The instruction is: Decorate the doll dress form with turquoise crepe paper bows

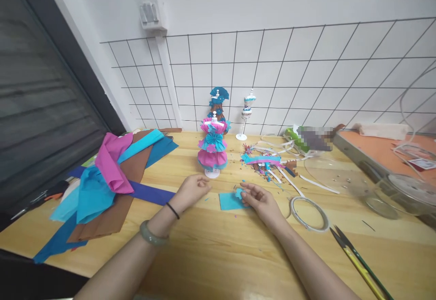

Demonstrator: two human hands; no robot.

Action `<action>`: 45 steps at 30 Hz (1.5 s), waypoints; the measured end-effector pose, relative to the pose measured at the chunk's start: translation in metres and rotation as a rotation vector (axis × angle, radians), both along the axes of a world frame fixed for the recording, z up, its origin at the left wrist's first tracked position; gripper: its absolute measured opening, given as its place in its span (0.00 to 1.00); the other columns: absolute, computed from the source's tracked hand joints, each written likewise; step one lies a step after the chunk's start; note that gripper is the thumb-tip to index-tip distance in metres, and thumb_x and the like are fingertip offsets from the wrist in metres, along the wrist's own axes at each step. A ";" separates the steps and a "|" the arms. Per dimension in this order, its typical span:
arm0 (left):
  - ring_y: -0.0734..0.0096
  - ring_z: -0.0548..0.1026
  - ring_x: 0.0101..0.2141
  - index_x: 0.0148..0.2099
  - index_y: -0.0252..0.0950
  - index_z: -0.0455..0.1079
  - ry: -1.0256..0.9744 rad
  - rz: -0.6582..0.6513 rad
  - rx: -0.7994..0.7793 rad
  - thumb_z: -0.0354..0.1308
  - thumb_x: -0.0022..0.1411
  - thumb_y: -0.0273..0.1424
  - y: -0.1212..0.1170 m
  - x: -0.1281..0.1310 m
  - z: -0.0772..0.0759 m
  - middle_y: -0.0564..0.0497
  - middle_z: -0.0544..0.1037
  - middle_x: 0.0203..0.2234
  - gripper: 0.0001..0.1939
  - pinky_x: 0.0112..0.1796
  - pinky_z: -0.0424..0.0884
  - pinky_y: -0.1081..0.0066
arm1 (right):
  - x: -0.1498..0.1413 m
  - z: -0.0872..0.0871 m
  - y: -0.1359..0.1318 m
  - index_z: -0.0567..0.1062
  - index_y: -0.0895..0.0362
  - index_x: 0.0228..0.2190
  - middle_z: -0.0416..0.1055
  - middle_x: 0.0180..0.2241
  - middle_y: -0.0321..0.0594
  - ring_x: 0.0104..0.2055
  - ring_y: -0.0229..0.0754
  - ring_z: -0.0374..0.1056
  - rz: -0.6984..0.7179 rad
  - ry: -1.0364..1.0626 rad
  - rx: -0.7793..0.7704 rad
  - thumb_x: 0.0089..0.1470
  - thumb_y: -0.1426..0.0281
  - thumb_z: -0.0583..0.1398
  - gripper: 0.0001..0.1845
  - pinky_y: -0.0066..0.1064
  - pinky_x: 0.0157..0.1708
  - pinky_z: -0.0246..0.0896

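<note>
My right hand (260, 202) pinches a small light-blue paper flower (239, 194) between thumb and fingers. Just beneath it, a blue paper rectangle (227, 202) lies flat on the wooden table. My left hand (192, 192) is closed, its fingertips drawn together in front of a miniature dress form's base; anything in that pinch is too small to make out. This dress form (213, 148) stands upright in a ruffled pink and blue paper dress. Behind it is a second dress form (218, 100) in dark blue and brown, and a barer white one (245, 111) stands to its right.
Crepe paper sheets (116, 168) in several colours are heaped at left. Paper scraps (265, 161) litter the back right. A roll of tape (309, 213) and long scissors (359, 261) lie right of my right hand. A clear spool (408, 189) sits farther right, beside an orange-topped case (378, 148).
</note>
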State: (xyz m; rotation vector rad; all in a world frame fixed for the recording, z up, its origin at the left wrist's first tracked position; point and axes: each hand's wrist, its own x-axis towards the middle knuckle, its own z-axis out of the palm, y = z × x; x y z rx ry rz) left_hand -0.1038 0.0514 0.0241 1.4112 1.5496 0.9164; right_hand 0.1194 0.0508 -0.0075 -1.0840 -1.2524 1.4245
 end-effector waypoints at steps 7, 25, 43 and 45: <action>0.83 0.62 0.13 0.32 0.35 0.60 -0.854 0.163 -0.250 0.63 0.44 0.25 0.017 0.023 -0.001 0.58 0.65 0.15 0.15 0.13 0.52 0.83 | 0.002 0.008 -0.001 0.72 0.59 0.38 0.69 0.24 0.37 0.24 0.35 0.65 -0.045 0.031 -0.024 0.35 0.58 0.66 0.28 0.30 0.28 0.64; 0.89 0.55 0.12 0.26 0.31 0.58 -1.346 0.064 -0.372 0.47 0.57 0.22 0.031 0.015 -0.012 0.56 0.61 0.18 0.08 0.09 0.47 0.87 | -0.001 0.006 -0.003 0.73 0.58 0.38 0.70 0.25 0.37 0.24 0.36 0.66 -0.044 -0.057 -0.022 0.34 0.57 0.67 0.28 0.30 0.27 0.65; 0.87 0.60 0.14 0.27 0.30 0.61 -1.336 0.078 -0.360 0.47 0.55 0.19 0.037 0.012 -0.021 0.53 0.66 0.19 0.06 0.11 0.50 0.86 | -0.007 0.010 -0.005 0.74 0.58 0.38 0.72 0.26 0.38 0.25 0.37 0.68 -0.070 -0.126 -0.062 0.33 0.58 0.67 0.28 0.32 0.30 0.67; 0.87 0.60 0.14 0.26 0.30 0.60 -1.333 0.078 -0.356 0.47 0.54 0.19 0.038 0.012 -0.022 0.53 0.65 0.19 0.06 0.11 0.50 0.86 | -0.006 0.008 -0.005 0.73 0.58 0.38 0.73 0.27 0.39 0.26 0.37 0.68 -0.064 -0.107 -0.065 0.34 0.59 0.67 0.28 0.31 0.30 0.67</action>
